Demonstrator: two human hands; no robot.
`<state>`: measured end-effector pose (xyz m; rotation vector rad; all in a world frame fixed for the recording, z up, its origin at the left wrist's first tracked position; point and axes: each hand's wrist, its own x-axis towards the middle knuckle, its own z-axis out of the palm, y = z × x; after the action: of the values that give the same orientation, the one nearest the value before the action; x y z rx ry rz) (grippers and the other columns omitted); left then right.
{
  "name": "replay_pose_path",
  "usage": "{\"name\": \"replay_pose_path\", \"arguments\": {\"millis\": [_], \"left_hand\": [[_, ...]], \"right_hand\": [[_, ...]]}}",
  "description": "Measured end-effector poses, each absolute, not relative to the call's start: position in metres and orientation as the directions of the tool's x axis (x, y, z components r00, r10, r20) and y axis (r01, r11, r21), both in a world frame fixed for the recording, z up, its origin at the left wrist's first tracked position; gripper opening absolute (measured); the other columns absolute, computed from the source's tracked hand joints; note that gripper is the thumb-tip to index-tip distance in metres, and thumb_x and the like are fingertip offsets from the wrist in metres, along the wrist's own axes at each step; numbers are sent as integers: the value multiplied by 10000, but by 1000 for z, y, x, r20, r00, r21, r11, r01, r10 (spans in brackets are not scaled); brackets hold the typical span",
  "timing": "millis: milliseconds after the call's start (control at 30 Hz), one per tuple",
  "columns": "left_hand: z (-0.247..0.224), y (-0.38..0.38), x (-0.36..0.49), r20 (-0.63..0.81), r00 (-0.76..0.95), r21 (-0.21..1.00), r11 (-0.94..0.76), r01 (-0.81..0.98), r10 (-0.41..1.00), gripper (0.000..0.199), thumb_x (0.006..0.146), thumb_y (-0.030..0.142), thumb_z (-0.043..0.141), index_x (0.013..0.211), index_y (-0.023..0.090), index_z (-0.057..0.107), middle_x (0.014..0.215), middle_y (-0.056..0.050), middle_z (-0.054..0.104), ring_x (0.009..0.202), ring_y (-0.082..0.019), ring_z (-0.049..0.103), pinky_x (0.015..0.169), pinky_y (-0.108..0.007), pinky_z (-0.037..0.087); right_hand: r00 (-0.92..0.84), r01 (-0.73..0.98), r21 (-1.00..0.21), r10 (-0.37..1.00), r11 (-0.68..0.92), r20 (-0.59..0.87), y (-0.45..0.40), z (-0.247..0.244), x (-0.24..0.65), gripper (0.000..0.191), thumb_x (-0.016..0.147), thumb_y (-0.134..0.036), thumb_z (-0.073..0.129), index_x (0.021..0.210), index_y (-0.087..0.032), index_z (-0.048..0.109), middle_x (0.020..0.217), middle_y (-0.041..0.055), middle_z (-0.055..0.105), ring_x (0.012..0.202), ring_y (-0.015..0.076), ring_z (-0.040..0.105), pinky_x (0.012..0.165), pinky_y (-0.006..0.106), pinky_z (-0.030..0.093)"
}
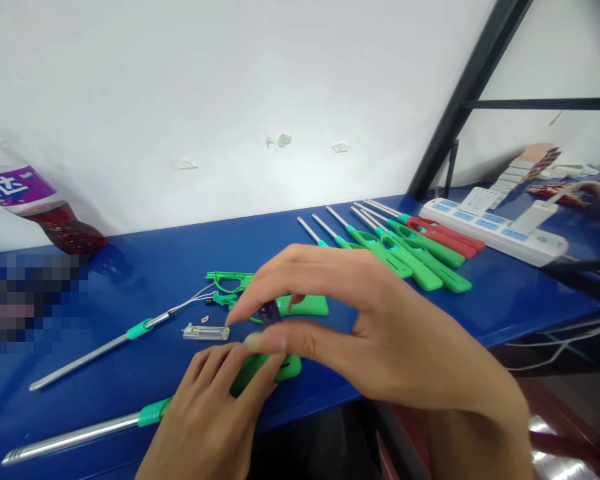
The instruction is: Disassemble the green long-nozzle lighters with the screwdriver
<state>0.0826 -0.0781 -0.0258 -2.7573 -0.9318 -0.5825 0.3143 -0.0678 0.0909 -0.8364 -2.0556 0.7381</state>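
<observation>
My left hand (215, 400) is closed over the green handle of a long-nosed gas lighter (87, 437) near the table's front edge, its metal tube pointing left. Above that handle, my right hand (325, 320) pinches a dark purple, handle-like piece (269, 313) between thumb and fingers; its lower end is hidden by the thumb. Just beyond my left hand lies a clear plastic fuel tank (206, 333). Behind it are opened green lighter shells (300, 305), partly covered by my right hand. A detached metal lighter tube (100, 353) with wires lies to the left.
Several green lighters (415, 257) and red ones (445, 233) lie in a row at the back right of the blue table (180, 260). Beyond them is a white power strip (495, 230) beside a black metal frame (460, 100). A soda bottle (35, 193) stands at the left.
</observation>
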Motion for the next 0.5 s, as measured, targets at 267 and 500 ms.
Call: {"name": "replay_pose_path", "arguments": {"millis": [267,500], "left_hand": [[-24,-79,83,421,723,-43,-784,619,547,570,920,12,477,1453,207,534,1288,-106,618,1134,-277,546,928,-444,459],[-25,-79,83,435,716,-49,-780,624,546,532,914,14,468,1391,216,588,1285,-109,626,1139,-290,567,932,-459,477]], "right_hand": [[-468,360,-692,763,625,446,-71,90,314,196,1012,-182,606,1156,-211,737,1018,-19,748,903,93,660,847,218,510],[-449,361,-706,777,609,441,-69,91,316,115,955,-308,704,1020,-247,777,1029,-5,733,973,137,677,836,250,537]]}}
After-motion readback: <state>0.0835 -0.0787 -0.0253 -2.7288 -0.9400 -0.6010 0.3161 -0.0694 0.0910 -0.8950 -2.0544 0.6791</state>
